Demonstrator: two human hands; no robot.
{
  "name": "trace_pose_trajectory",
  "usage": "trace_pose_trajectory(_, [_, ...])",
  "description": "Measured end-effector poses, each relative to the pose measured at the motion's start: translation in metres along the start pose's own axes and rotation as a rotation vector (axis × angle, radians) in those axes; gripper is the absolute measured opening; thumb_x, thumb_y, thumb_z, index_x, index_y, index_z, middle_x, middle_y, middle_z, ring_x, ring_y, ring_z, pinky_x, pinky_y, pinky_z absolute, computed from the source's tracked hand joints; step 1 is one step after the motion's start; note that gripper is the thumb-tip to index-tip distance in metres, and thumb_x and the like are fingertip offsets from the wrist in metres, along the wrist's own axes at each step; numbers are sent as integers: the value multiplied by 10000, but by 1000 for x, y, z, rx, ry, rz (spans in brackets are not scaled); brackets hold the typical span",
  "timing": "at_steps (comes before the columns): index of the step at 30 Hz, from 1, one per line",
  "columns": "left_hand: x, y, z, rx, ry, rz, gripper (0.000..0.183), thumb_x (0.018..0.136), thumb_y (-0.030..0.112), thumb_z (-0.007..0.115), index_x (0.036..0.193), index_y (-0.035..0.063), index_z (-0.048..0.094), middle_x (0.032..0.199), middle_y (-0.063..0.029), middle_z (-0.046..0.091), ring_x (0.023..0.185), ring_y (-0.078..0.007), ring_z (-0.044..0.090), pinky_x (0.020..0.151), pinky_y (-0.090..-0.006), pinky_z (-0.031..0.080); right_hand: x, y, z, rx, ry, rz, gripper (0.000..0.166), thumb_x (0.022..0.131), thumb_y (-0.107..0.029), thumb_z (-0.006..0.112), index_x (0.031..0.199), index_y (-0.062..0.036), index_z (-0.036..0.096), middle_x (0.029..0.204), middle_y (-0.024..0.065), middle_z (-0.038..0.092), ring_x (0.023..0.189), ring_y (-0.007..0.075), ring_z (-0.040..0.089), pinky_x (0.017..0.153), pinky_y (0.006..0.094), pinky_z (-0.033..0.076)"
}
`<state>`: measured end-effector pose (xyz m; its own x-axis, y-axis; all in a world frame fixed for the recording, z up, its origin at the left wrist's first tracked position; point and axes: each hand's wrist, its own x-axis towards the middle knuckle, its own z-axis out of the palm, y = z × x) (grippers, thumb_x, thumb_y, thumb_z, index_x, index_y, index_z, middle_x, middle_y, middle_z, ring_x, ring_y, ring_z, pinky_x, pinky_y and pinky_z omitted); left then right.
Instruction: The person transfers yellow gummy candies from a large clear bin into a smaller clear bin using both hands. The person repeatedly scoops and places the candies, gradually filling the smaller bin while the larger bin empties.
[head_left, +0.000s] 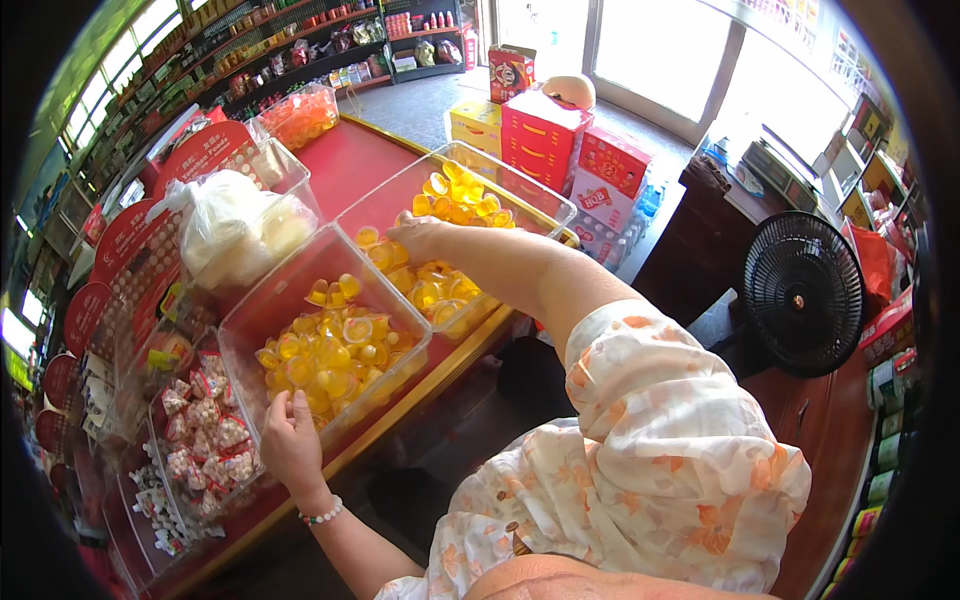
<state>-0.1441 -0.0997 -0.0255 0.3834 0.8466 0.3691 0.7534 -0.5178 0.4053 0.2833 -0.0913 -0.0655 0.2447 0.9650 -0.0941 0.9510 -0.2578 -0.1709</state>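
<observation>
Two clear plastic bins stand side by side on a red counter, both holding yellow jelly cups. My right hand (416, 231) reaches into the farther bin (457, 148), among its jelly cups (454, 196); its fingers are partly hidden, so whether they grip a cup cannot be told. At the near left corner of the nearer bin (259, 289), my left hand (291, 442) rests by the wall, thumb and fingers raised near the rim. Below the rim lies a heap of yellow jelly cups (330, 360), with a small group on top towards the back. A beaded bracelet (321, 516) circles my left wrist.
A bag of white items (225, 232) sits left of the bins, and a bin of red-and-white packets (206, 439) lies nearer. Orange-red sweets fill a bin (300, 116) at the back. Cartons (544, 139) are stacked beyond the counter; a black fan (801, 294) stands right.
</observation>
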Motion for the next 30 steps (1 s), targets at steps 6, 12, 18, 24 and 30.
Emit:
trace_pose_trajectory(6, [-1,3,-3,16,15,12,402,1038,431,617,1154,66,739,948,-128,761,794,-316,735,691,-458,554,4,7,2,18,34,-20,653,809,-250,827,1428,-191,628,1408,209,589,1267,374,631,1042,460,537])
trace_pose_trajectory(12, [-1,0,-2,14,13,32,387,1032,424,622,1148,73,736,946,-109,750,796,-316,729,690,-460,553,15,42,-15,138,20,64,664,788,-409,824,1392,-183,666,1352,141,696,1280,334,640,1065,449,526])
trace_pose_trajectory(18, [-1,-1,0,32,23,28,382,1034,429,614,1147,85,736,951,-104,747,803,-314,726,694,-457,556,-36,7,-98,365,-80,196,725,880,-469,784,1473,-102,585,1356,198,669,1285,348,626,1073,432,517])
trace_pose_trajectory(24, [-1,-2,2,43,7,-10,382,1029,442,622,1151,98,735,948,-97,758,803,-303,731,703,-456,559,-58,-105,-113,531,-73,-255,617,931,-509,717,1387,-106,616,1280,177,701,1200,278,668,1004,436,522])
trace_pose_trajectory(30, [0,-2,2,29,-24,-17,374,1025,434,626,1140,95,736,949,-106,758,831,-308,733,724,-450,559,-72,-180,-59,533,125,-416,747,952,-480,706,1534,-79,463,1436,228,575,1358,394,555,1109,465,462])
